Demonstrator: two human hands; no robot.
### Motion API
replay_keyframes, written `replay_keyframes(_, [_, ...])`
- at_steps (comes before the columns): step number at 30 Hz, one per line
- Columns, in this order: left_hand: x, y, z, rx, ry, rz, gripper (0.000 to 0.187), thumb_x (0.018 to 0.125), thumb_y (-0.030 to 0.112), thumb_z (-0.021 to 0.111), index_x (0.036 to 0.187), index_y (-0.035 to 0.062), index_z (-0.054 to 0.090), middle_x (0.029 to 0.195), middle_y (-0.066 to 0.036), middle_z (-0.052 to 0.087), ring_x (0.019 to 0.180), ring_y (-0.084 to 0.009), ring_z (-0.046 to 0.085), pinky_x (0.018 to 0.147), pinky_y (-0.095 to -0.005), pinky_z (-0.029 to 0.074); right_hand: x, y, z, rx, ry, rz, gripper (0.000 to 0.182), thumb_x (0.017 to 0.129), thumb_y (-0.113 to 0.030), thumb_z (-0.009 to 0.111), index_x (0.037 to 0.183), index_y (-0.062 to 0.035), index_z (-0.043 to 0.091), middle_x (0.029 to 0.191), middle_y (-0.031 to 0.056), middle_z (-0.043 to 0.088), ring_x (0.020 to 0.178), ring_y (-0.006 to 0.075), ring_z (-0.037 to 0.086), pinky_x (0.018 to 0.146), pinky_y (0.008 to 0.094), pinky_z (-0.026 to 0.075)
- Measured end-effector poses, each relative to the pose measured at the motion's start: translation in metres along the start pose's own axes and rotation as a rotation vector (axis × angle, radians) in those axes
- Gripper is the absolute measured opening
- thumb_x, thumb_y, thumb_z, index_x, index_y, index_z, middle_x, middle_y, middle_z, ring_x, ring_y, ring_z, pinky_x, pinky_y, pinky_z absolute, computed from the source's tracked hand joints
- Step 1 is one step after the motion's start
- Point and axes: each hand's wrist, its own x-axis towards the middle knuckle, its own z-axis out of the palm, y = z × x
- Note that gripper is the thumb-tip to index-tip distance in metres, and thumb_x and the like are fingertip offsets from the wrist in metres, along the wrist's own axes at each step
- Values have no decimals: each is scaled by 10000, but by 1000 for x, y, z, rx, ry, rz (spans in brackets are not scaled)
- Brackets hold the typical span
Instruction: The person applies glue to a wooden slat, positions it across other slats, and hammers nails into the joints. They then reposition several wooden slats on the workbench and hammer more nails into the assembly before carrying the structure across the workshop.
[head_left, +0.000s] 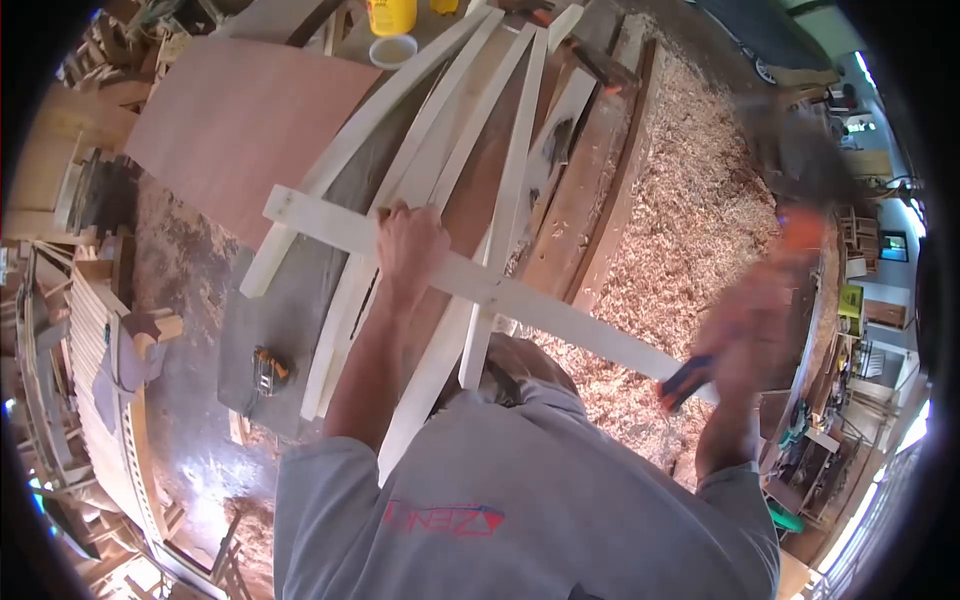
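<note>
My left hand [410,248] is wrapped over a pale wooden board [580,325], which slants across several long, narrow strips [465,125]. One upright-looking strip [478,345] crosses beneath the board near its middle. Out to the right, my right hand [742,325] is smeared by motion and closed around a hammer [802,230] with an orange and blue handle. The hammer's dark head is a blur at the upper right, and its handle end overlaps the board's right end in this view.
A reddish plywood sheet [255,115] lies at the upper left, near a yellow container [392,16] and a white round dish [393,51]. A small yellow-black tool [268,371] rests on the bench. Wood shavings [690,210] cover the right. Another orange-handled tool [600,68] lies beyond the strips.
</note>
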Motion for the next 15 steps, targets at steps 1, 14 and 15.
replay_keyframes(1, [-3,1,-4,-6,-10,-17,164,786,112,565,701,55,693,726,-168,681,827,-309,640,914,-428,389,11,-24,-23,37,-78,-117,400,1052,-393,375,894,-72,554,688,-1,453,530,92,452,447,248,386])
replay_keyframes(14, [1,1,-2,-42,25,16,163,771,87,551,714,66,703,717,-164,682,860,-297,646,910,-428,394,-12,-6,41,-157,-32,4,323,1055,-311,396,873,-74,518,571,-13,439,443,88,427,393,243,353])
replay_keyframes(15, [-1,2,-4,-69,11,13,163,771,90,552,713,64,702,717,-162,682,861,-293,644,910,-423,393,-7,-25,35,-76,51,-83,331,1055,-316,394,849,-80,503,573,-2,438,444,92,427,400,231,362])
